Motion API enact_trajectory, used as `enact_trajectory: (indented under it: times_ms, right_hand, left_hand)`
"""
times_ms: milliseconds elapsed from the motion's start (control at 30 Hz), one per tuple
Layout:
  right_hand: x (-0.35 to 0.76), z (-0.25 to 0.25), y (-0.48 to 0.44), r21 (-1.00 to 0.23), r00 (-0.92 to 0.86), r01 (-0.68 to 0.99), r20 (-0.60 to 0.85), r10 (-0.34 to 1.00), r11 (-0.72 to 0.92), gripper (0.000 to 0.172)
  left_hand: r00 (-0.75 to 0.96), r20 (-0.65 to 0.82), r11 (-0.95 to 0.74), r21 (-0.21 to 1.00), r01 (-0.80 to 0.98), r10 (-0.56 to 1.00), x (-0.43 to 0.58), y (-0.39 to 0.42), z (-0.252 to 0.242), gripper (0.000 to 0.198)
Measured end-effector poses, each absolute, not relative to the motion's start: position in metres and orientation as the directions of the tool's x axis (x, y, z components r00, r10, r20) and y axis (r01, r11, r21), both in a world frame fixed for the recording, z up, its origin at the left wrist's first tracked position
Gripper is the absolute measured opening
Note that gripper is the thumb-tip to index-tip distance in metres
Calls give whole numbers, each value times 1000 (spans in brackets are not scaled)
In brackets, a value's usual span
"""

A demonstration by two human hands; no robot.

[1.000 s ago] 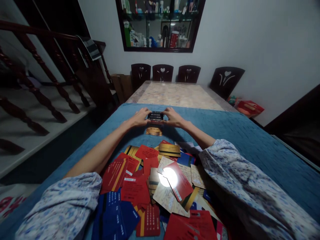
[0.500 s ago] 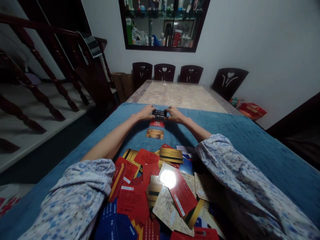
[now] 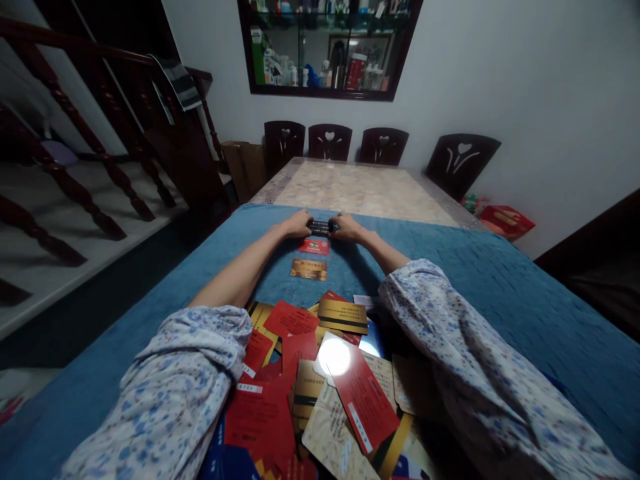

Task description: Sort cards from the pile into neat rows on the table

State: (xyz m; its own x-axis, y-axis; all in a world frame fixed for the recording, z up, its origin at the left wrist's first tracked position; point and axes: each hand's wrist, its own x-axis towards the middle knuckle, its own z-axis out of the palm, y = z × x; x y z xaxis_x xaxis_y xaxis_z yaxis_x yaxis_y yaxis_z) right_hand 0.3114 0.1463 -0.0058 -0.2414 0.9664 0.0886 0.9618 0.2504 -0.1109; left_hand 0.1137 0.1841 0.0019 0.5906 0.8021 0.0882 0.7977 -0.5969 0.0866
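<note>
A black card (image 3: 320, 228) with pale print lies at the far part of the blue cloth, held at its two short ends. My left hand (image 3: 298, 224) is closed on its left end, and my right hand (image 3: 347, 227) grips the right end. Just nearer than it, a red card (image 3: 314, 247) lies flat. Below that is a gold-brown card (image 3: 309, 269), also flat, making a column of cards. Between my forearms spreads a loose heap of cards, among them a red card (image 3: 363, 393), a gold card (image 3: 343, 316) and a cream card (image 3: 335, 427).
The blue cloth (image 3: 480, 293) covers the near part of the long table (image 3: 350, 187). Dark chairs (image 3: 330, 143) stand at its far end. A stair railing (image 3: 100, 153) runs along the left, and a red bag (image 3: 507, 221) sits beyond the table's right edge.
Both hands have settled lower with the black card, which now lies flatter. More of the red card below it shows. My sleeves have shifted slightly inward over the heap.
</note>
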Motion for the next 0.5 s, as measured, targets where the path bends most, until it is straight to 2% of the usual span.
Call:
enact_trajectory:
  times_ms: [500]
  right_hand:
    - [310, -11, 160, -105, -268, 957, 28, 963, 269, 35]
  left_hand:
    - [575, -5, -571, 122, 812, 818, 117, 192, 2, 43]
